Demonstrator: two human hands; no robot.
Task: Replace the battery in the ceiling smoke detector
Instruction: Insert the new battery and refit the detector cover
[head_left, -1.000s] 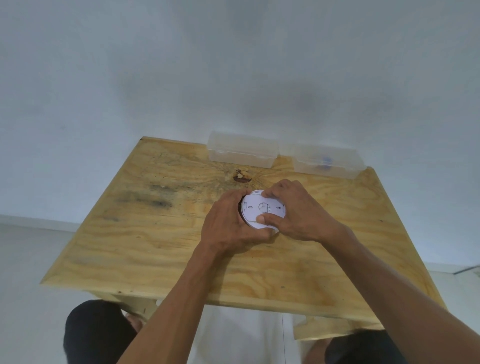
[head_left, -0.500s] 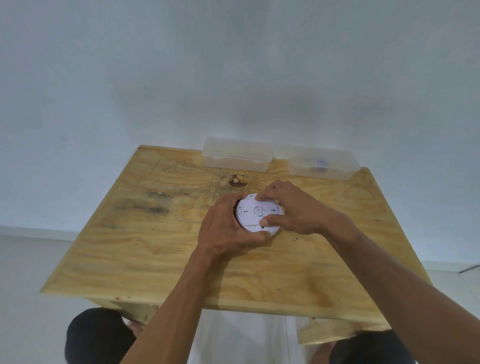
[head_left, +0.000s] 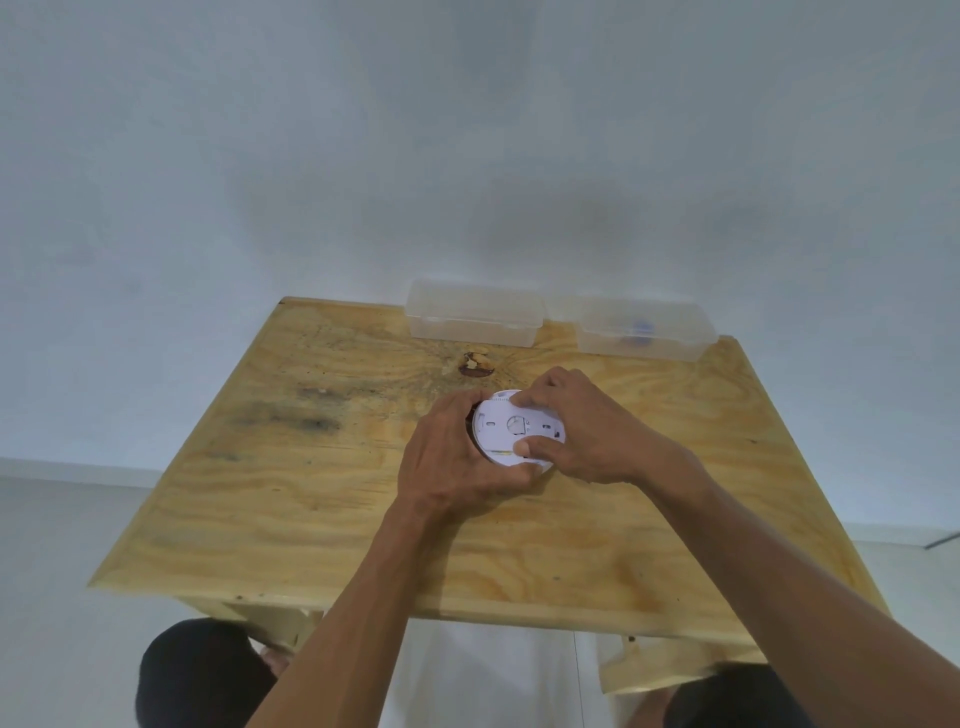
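Observation:
A round white smoke detector (head_left: 511, 426) sits against the plywood board (head_left: 322, 499) held overhead, near the board's middle. My left hand (head_left: 457, 462) wraps around its left and lower rim. My right hand (head_left: 582, 426) grips its right side, with fingertips on the upper edge and the thumb on the lower face. The detector's face shows slots and a small yellow mark. Its back and any battery are hidden.
Two clear plastic boxes are fixed at the board's far edge: a left box (head_left: 475, 317) and a right box (head_left: 644, 330) with something blue inside. A dark knot (head_left: 475, 364) marks the wood. Two people's heads (head_left: 202, 675) (head_left: 737, 699) show below the board.
The detector has turned slightly in my hands; my right fingers have shifted along its rim. A yellow mark now shows at its lower edge. The view has shifted a little.

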